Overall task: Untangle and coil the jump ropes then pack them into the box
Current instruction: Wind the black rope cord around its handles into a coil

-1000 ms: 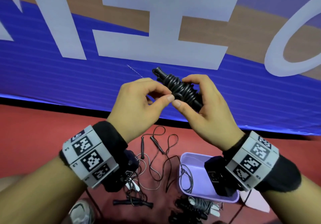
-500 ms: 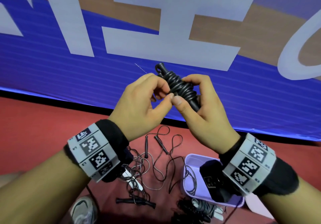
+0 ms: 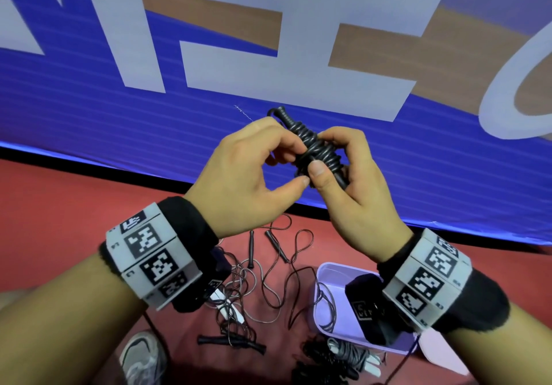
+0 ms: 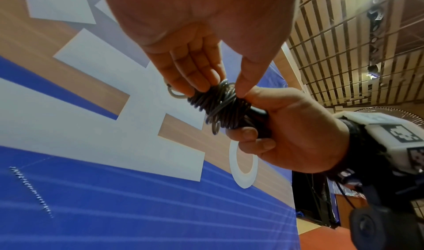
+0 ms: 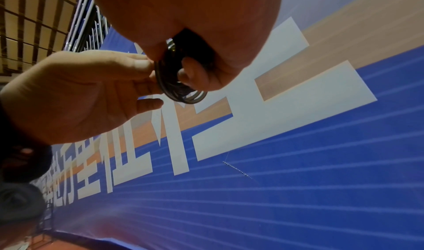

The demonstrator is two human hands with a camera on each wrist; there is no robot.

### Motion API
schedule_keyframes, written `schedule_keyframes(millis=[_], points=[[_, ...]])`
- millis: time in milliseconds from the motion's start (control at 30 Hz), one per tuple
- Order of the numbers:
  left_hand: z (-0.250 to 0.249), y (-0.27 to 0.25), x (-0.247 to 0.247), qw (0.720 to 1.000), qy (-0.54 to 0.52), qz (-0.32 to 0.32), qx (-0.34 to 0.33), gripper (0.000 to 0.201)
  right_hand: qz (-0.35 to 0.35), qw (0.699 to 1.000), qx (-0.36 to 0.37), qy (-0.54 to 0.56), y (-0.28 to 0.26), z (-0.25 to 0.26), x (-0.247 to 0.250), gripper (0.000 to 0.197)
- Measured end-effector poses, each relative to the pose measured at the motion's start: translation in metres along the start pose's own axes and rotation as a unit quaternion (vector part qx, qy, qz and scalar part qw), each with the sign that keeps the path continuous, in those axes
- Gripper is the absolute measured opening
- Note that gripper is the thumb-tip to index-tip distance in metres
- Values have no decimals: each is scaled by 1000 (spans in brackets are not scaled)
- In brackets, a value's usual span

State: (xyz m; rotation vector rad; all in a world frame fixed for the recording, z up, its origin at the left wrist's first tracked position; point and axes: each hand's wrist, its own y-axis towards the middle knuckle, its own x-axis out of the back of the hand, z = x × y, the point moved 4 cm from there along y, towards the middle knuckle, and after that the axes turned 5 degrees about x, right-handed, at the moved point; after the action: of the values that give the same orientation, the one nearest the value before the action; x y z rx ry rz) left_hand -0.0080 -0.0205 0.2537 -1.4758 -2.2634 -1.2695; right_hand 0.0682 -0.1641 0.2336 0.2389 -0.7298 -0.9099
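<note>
We are holding the coiled black jump rope [image 3: 318, 148] in the air, its long axis tilting up-left; right hand [image 3: 354, 193] gripping it, left hand [image 3: 248, 175] pinching its coils, above the lilac box [image 3: 325, 277] on the floor.

Left wrist band [image 3: 149, 254]: light grey segmented cuff printed with black-and-white square fiducial codes, small letters at the segment edges, strapped over a black knitted sweatband [image 3: 191, 229].
Left camera pod [image 3: 206, 289]: black housing slung under the left wrist band.
Right wrist band [image 3: 427, 277]: matching grey cuff, same codes, over a black sweatband [image 3: 478, 304].
Right camera pod [image 3: 370, 307]: black block with white lettering, beneath the right wrist band; thin dark cable trailing down.
Forearms bare, no sleeves.
Grey-and-white trainer [image 3: 140, 357] below the left wrist band.
</note>
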Motion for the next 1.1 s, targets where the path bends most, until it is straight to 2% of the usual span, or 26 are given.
schedule_keyframes(millis=[133, 333, 633, 800, 1000, 1100], points=[[-2, -1, 1, 1000, 18, -10, -4, 22, 9, 1000, 26, 4, 0, 4, 0, 22], [-2, -1, 0, 1000, 23, 10, 6, 19, 29, 999, 41, -11, -2, 7, 2, 20], [-5, -1, -1, 996, 80, 31, -23, 16, 18, 1000, 18, -15, -6, 8, 1, 22], [-7, -5, -1, 993, 110, 35, -17, 16, 40, 999, 16, -12, -8, 8, 0, 17], [-14, -5, -3, 989, 128, 30, -69, 10, 45, 999, 14, 6, -8, 14, -3, 16], [-15, -3, -3, 985, 145, 16, -92, 10, 51, 997, -15, 64, -5, 17, -1, 14]])
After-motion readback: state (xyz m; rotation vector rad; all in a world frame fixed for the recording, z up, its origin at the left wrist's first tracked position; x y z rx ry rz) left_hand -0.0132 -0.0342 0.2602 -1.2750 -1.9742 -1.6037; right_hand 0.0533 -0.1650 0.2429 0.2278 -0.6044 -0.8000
